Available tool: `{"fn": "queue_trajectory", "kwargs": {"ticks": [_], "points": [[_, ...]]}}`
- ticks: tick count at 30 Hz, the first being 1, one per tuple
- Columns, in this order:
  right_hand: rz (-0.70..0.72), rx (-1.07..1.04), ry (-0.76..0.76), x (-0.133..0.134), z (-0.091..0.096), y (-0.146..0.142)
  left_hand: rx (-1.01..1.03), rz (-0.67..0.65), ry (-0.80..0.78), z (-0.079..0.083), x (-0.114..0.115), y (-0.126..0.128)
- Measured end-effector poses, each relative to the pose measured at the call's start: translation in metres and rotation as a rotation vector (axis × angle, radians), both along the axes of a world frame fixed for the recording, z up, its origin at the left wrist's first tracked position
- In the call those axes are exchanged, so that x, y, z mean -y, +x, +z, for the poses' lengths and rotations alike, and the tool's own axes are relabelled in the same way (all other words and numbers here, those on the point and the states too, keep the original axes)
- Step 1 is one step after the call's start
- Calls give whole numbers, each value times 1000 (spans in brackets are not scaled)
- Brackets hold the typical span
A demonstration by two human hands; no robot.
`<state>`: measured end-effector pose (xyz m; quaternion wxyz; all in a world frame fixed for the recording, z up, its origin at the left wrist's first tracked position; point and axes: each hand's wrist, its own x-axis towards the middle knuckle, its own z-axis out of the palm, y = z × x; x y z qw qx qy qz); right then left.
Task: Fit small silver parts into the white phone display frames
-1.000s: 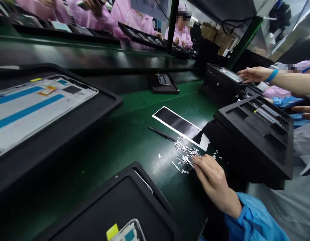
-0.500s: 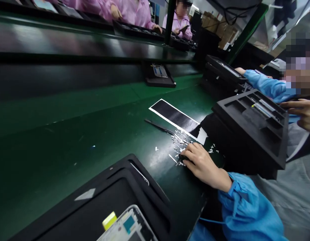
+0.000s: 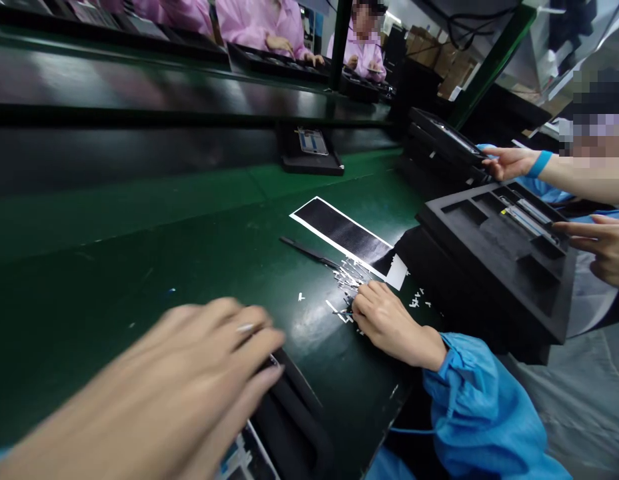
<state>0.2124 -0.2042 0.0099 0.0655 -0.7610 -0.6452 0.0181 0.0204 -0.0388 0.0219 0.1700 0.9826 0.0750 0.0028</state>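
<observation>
My left hand [image 3: 214, 360] reaches over the black foam tray [image 3: 294, 407] at the lower left, blurred by motion. Its bent fingertips are by the tray's far edge; whether they grip anything is hidden. Below the wrist, part of a phone frame [image 3: 247, 457] shows in the tray. My right hand [image 3: 387, 320] rests on the green table beside a pile of small white and dark strips [image 3: 352, 273]. Its fingers are closed, and a thin dark tip [image 3: 342, 313] pokes out beyond them. Black tweezers [image 3: 307, 251] lie just past the pile.
A black sheet with a white border [image 3: 344, 233] lies behind the pile. Stacked black trays [image 3: 489, 267] stand at the right, with a co-worker's hand [image 3: 602, 247] touching them. Another tray [image 3: 314, 163] sits farther back. Persons in pink work across the bench.
My left hand has come into view over the near tray. My right hand stays by the strips, its fingers more tucked in. The co-worker's bare forearm now shows at the right.
</observation>
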Motion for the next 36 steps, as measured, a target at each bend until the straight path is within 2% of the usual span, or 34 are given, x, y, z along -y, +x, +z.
{"fn": "queue_trajectory", "kwargs": {"ticks": [2, 4, 6, 8, 11, 13, 16, 21, 27, 32, 36], "points": [[0, -3, 20, 0, -3, 0, -56, -96, 91, 20, 15, 41], [0, -6, 49, 0, -6, -3, -94, -165, 93, 29, 28, 79], [3, -19, 80, 0, -7, -5, -123, -206, 90, 26, 34, 104], [9, -46, 107, 1, -8, -7, -148, -230, 81, 16, 35, 116], [15, -114, 143, 1, -8, -7, -172, -237, 57, 4, 32, 118], [2, -180, 175, 2, -8, -5, -176, -225, 38, 3, 30, 114], [-64, -316, 254, 4, -6, -4, -158, -192, -19, 9, 28, 108], [-215, -627, 387, 8, 4, -4, -82, -102, -201, 23, 21, 99], [-379, -1060, 471, 8, 8, -2, -16, 0, -356, 23, 19, 93], [-427, -1304, 487, 5, 12, -5, 98, -7, -355, 21, 21, 87], [-445, -1420, 495, 1, 18, -9, 238, -58, -250, 18, 25, 82]]}}
